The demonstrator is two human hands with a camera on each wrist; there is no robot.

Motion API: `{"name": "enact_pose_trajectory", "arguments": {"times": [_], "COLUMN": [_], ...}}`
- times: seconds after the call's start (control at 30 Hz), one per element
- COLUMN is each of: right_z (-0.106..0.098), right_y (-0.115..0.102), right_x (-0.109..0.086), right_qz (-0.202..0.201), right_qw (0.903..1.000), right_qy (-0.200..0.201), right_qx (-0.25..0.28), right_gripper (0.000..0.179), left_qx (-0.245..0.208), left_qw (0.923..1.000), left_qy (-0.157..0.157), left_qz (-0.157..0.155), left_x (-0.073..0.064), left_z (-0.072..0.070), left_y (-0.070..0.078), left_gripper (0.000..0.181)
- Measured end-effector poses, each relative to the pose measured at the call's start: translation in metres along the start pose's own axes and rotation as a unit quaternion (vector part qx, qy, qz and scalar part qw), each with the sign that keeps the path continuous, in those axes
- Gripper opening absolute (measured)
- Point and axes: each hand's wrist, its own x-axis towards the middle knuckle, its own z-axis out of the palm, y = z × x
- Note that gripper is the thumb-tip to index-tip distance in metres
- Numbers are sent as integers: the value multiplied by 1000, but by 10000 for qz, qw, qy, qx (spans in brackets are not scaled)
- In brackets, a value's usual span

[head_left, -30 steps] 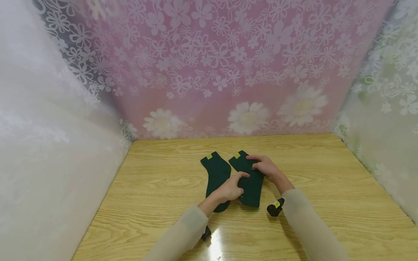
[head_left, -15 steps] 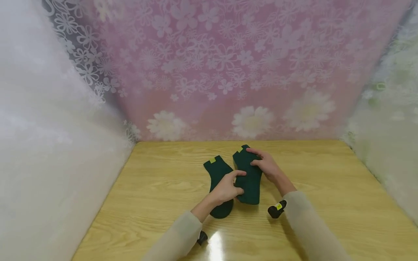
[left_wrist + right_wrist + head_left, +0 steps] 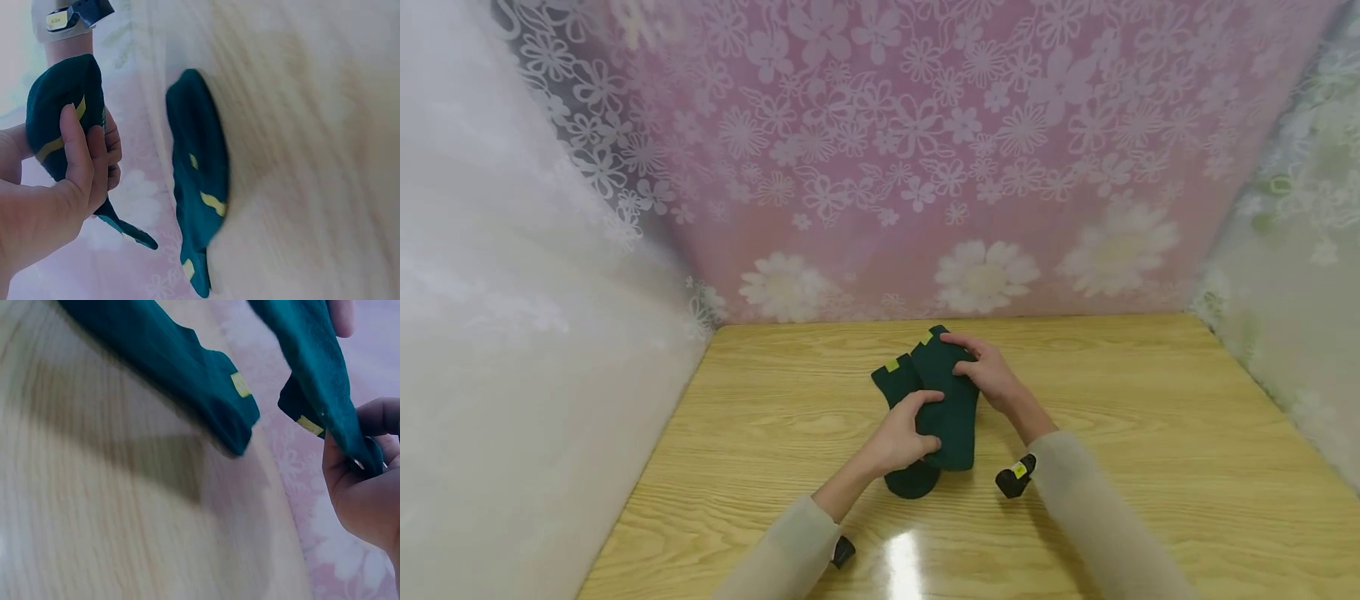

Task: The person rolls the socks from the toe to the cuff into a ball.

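Note:
Two dark green socks with yellow marks are in view. One sock (image 3: 957, 421) is held up off the table by both hands, partly covering the other sock (image 3: 913, 483), which lies flat on the wood. My left hand (image 3: 897, 435) pinches the raised sock by its left edge near the foot. With thumb and fingers, my right hand (image 3: 995, 377) grips its upper right edge near the cuff. In the left wrist view the held sock (image 3: 65, 94) is apart from the lying sock (image 3: 199, 156). The right wrist view shows the held sock's edge between thumb and fingers (image 3: 339, 459).
The wooden table (image 3: 760, 417) meets a pink flowered backdrop (image 3: 865, 167) at the back. Pale panels stand at the left (image 3: 535, 333) and right (image 3: 1292, 333). Small black wrist cameras hang at the left cuff (image 3: 844, 552) and right cuff (image 3: 1015, 477).
The right-hand sock has been lifted off the table and moved left by both hands, so it now overlaps the other sock. That other sock stays lying on the table.

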Motion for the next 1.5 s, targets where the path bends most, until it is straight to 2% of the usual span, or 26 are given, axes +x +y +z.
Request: {"name": "enact_pose_trajectory", "arguments": {"times": [0.33,0.53,0.73,0.9,1.07,1.27,1.5], "right_z": [24,35,43,43,41,40,42], "right_y": [8,9,6,16,27,34,36], "right_x": [12,19,23,31,36,40,45], "right_qz": [-11,22,194,256,336,385,293], "right_qw": [9997,9991,9978,9976,9985,9975,9930], "right_qy": [-28,-234,-435,-433,-391,-300,-208], "right_qx": [257,348,465,472,173,-512,-1127], "right_gripper": [61,59,59,60,58,56,55], "left_qx": [-121,-140,-112,-16,106,139,229], "left_qw": [9996,9992,9987,9987,9984,9983,9977], "left_qy": [32,51,44,2,-55,-166,-179], "left_qz": [-241,-380,-501,-503,-560,-541,-618], "left_x": [-9,-13,-16,-14,-13,-10,-3], "left_z": [-12,-18,-22,-25,-26,-27,-28], "left_y": [-21,-30,-37,-40,-40,-40,-48], "left_gripper": [61,61,63,64,65,66,66]}}
